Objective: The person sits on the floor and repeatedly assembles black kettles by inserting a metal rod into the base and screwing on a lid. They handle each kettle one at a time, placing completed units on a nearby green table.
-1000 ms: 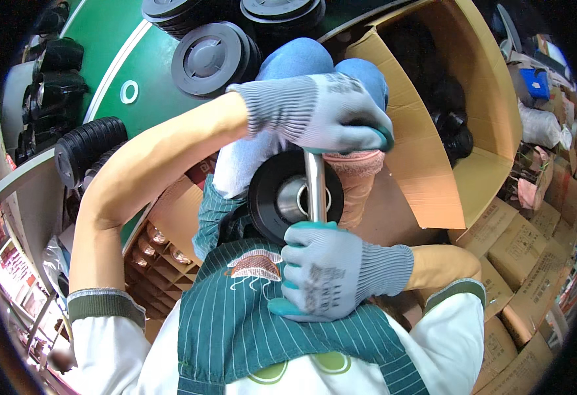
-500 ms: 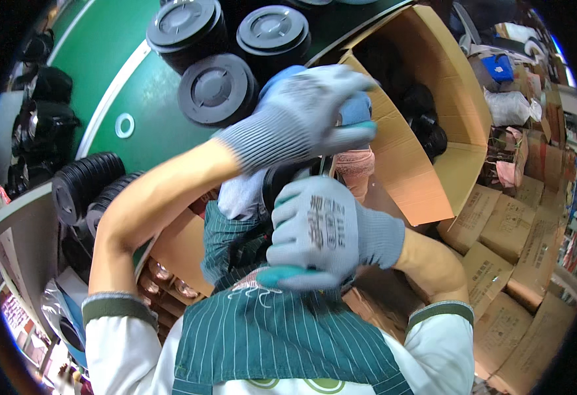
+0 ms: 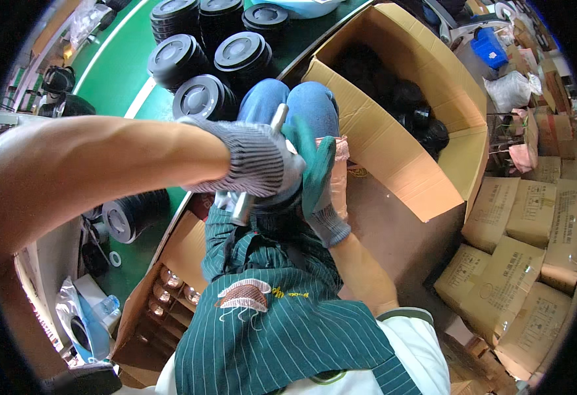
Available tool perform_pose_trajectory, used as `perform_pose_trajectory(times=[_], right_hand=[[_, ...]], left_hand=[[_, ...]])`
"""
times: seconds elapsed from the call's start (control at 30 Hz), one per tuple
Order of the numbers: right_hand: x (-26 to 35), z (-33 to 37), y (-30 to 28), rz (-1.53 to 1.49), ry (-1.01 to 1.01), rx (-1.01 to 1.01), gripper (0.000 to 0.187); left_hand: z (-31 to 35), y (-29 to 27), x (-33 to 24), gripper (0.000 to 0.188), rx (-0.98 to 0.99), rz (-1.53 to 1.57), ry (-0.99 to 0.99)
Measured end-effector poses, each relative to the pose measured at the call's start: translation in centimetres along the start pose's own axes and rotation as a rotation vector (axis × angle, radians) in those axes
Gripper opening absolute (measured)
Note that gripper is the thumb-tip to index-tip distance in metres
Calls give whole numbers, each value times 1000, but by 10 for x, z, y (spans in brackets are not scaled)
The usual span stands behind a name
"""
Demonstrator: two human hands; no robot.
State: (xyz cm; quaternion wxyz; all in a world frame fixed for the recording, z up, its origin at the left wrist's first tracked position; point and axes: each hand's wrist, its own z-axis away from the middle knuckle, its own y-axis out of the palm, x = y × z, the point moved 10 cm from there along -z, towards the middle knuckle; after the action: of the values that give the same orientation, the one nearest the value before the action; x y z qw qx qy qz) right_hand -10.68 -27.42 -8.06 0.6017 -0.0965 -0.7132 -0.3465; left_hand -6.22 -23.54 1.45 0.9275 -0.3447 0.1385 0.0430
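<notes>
slanted bar, crowded hands

we see the metal bar (image 3: 278,120) slanting between the apron (image 3: 262,329) and the jeaned knees (image 3: 317,105), both ends showing, its middle hidden by the left hand (image 3: 288,172) and wrist. a dark round part (image 3: 276,204) lies just below the hands, mostly covered.

we judge slipping the main danger: pressed unevenly, the bar could tilt, knock a knee or pull the part askew. with the hands so close, fingers could also be pinched.

the left forearm (image 3: 104,158) comes in nearly level from the left, wrist crossing the bar; its fingers are hidden, so we cannot tell whether they grip. the right forearm (image 3: 364,276) rises from lower right; the right hand (image 3: 318,168) points upward, and whether it closes on anything we cannot tell.
</notes>
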Motion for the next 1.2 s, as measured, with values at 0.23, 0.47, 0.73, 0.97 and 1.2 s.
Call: perform_pose_trajectory(times=[0.23,0.47,0.73,0.97,1.2], right_hand=[[-21,-23,-7,-391,185,100,62],[-51,-92,24,-68,471,188,37],[-5,-64,-16,183,60,-25,39],[34,1,8,-324,-168,-63,29],[49,-13,6,123,15,125,56]], left_hand=[[17,24,44,84,-315,502,-666],[22,35,52,70,-514,479,-567],[25,27,37,67,-514,419,-236],[19,40,54,89,-567,75,263],[89,14,57,71,-1159,349,102]])
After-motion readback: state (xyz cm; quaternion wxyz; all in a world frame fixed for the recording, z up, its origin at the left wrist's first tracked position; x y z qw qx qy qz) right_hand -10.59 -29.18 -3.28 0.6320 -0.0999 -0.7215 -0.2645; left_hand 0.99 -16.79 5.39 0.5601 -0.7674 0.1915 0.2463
